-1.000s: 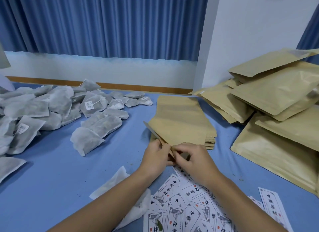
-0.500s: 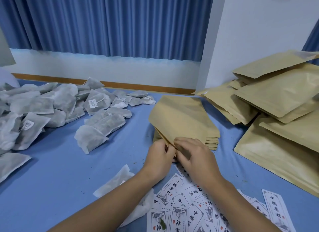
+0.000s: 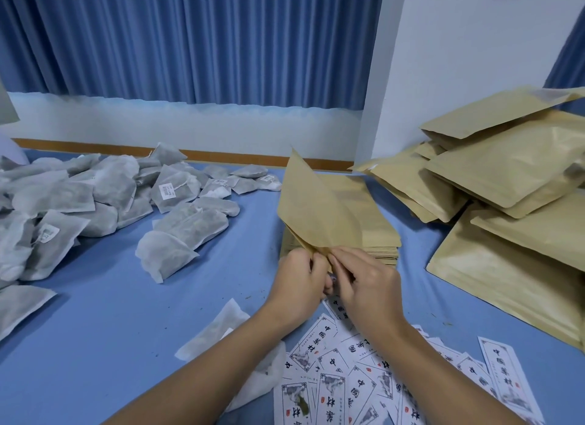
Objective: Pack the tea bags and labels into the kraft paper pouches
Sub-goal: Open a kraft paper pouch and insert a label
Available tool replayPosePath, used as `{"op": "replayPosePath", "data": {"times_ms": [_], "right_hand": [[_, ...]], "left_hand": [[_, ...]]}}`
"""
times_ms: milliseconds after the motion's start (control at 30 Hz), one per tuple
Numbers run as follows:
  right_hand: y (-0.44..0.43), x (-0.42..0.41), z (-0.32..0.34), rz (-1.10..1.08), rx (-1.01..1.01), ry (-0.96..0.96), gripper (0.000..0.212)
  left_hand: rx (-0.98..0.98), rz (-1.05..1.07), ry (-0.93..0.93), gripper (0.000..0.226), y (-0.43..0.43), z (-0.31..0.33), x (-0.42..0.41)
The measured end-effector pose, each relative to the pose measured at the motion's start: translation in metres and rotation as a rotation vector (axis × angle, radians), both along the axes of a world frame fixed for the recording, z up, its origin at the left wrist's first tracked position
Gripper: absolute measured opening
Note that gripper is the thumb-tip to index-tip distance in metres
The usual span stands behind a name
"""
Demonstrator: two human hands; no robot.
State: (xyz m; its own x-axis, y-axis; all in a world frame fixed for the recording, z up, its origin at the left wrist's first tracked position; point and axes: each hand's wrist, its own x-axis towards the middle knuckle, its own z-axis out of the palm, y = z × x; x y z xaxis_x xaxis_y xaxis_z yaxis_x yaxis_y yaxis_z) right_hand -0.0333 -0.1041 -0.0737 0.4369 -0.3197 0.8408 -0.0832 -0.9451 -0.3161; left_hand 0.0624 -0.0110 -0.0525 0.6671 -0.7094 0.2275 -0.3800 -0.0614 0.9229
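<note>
Both hands meet at the near edge of a single kraft paper pouch (image 3: 313, 209), the left hand (image 3: 297, 279) and right hand (image 3: 367, 285) touching side by side, fingers curled and pinching the paper, apparently to part its two layers at the mouth. The pouch tilts up and away from the person, its far corner raised above the stack of flat pouches (image 3: 376, 225) just behind it on the blue table (image 3: 126, 314). Tea bags (image 3: 79, 196) lie heaped to the left, with one loose tea bag (image 3: 218, 333) just beside the left forearm. Printed labels (image 3: 348, 390) fan out beneath both forearms, and filled pouches (image 3: 506, 171) pile up on the right against the wall. The pouch looks light and thin, yet stiff enough to hold its shape when lifted by one edge. Its smooth layers probably cling together, so the lips of the opening, one in each hand, seem the best place to grip, gently enough to avoid a crease. The tea bags appear soft, gauzy and easily torn, better taken by the body than by a tag. The overlapping labels look thin and slick, so each is likely best slid off the pile by an edge.
</note>
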Motion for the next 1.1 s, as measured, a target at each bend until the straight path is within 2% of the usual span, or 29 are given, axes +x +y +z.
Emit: {"op": "replayPosePath", "data": {"times_ms": [133,233,367,433,533,600,667,700,767,833,900,933,1000,1033,1100], "right_hand": [[0.000,-0.001,-0.002,0.031,0.061,0.098,0.012],[-0.006,-0.001,0.000,0.050,-0.008,0.220,0.011],[-0.004,0.002,-0.001,0.005,-0.094,0.282,0.014],[-0.011,0.001,0.004,-0.085,-0.005,0.201,0.017],[-0.031,-0.006,0.012,-0.232,0.130,0.070,0.016],[-0.025,-0.009,0.010,-0.200,0.098,0.112,0.006],[-0.012,-0.004,0.006,-0.107,0.188,0.238,0.019],[-0.009,-0.002,0.005,-0.084,0.250,0.309,0.024],[-0.010,0.002,0.004,-0.098,0.278,0.438,0.023],[-0.011,0.001,0.008,-0.136,0.295,0.489,0.030],[-0.008,0.000,0.010,-0.124,0.311,0.460,0.037],[-0.007,-0.001,0.012,-0.119,0.303,0.454,0.037],[-0.004,0.000,0.014,-0.134,0.282,0.476,0.030],[-0.004,0.001,0.014,-0.143,0.280,0.484,0.029],[-0.004,-0.001,0.015,-0.147,0.285,0.491,0.031]], "left_hand": [[0.004,0.002,0.067,0.043,0.000,-0.005,0.001],[0.004,-0.018,0.166,0.039,0.002,-0.010,0.003],[0.006,-0.058,0.247,0.043,0.001,-0.007,0.007],[0.027,-0.084,0.250,0.042,0.001,-0.010,0.006],[0.073,-0.133,0.176,0.027,0.006,-0.018,-0.001],[0.050,-0.122,0.161,0.027,0.007,-0.016,-0.005],[0.031,-0.112,0.164,0.029,0.006,-0.013,-0.007],[0.040,-0.078,0.116,0.029,0.006,-0.012,-0.007],[0.079,0.103,-0.138,0.030,0.009,-0.014,-0.005],[0.071,0.304,-0.547,0.027,0.014,-0.012,-0.004],[-0.066,0.376,-0.952,0.019,0.017,-0.004,-0.008],[-0.151,0.381,-1.089,0.019,0.016,-0.002,-0.011],[-0.242,0.344,-1.258,0.021,0.017,0.004,-0.014],[-0.222,0.283,-1.306,0.021,0.019,0.006,-0.015],[-0.048,0.148,-1.363,0.021,0.022,0.009,-0.017]]}}
